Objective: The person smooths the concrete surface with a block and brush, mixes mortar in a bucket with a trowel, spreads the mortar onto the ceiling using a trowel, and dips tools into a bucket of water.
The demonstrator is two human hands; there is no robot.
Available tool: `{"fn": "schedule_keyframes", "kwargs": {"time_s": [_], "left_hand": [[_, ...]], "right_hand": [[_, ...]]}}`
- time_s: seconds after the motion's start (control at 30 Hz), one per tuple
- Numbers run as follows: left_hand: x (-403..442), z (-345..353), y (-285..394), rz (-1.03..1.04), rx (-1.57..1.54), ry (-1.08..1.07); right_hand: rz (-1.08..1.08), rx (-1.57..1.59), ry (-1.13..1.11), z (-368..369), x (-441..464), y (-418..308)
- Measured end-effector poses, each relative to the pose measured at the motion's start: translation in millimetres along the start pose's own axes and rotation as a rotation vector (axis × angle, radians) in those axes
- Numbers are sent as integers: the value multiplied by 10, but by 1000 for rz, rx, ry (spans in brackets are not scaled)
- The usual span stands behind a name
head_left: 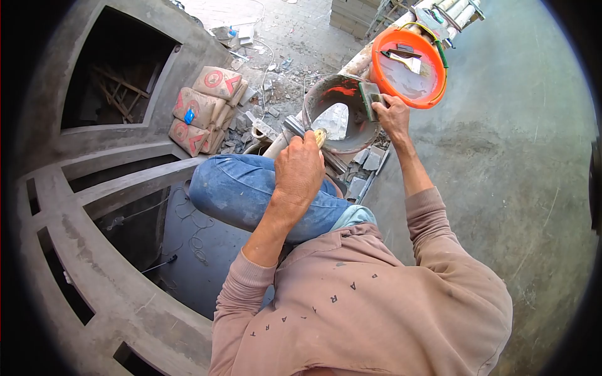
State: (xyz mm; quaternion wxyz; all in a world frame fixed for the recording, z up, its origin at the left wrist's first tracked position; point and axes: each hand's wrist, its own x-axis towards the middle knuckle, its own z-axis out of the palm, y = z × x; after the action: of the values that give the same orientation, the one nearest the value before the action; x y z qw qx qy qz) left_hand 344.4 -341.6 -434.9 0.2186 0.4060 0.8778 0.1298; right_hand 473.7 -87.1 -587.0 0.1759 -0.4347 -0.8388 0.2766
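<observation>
My left hand point(300, 166) is closed on the yellow handle of a trowel point(331, 121). The pale, broad blade of the trowel lies over the mouth of a dark, mortar-stained bucket point(310, 100). At that bucket's right rim, my right hand point(393, 117) grips a greenish float point(369, 102), which stands on edge. Just beyond this hand is an orange bucket point(378, 59) of cloudy liquid, with a white-bristled brush point(407, 61) lying across things in it.
Stacked cement bags point(204, 108) stand at the left beside rubble point(235, 135). A grey wall point(495, 156) runs along the right. Below left, a concrete frame point(113, 263) has deep openings. Poles point(357, 62) run under the buckets. Grey blocks point(352, 17) are stacked at the top.
</observation>
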Motion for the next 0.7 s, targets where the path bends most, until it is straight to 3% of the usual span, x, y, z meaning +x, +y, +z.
{"fn": "schedule_keyframes", "kwargs": {"time_s": [0.1,0.23,0.37,0.6,0.7], "left_hand": [[-8,-53,-39,-12,-38,21],[-67,-78,-93,-22,-121,83],[-158,-162,-103,-37,-161,146],[-205,-176,-129,0,-190,151],[-256,-161,-43,62,-210,193]], "right_hand": [[497,755,-108,-89,-17,-161],[687,1089,-224,-80,-33,-34],[838,1377,-262,-9,-76,88],[820,1620,-429,79,-150,382],[930,1570,-349,15,-171,160]]}}
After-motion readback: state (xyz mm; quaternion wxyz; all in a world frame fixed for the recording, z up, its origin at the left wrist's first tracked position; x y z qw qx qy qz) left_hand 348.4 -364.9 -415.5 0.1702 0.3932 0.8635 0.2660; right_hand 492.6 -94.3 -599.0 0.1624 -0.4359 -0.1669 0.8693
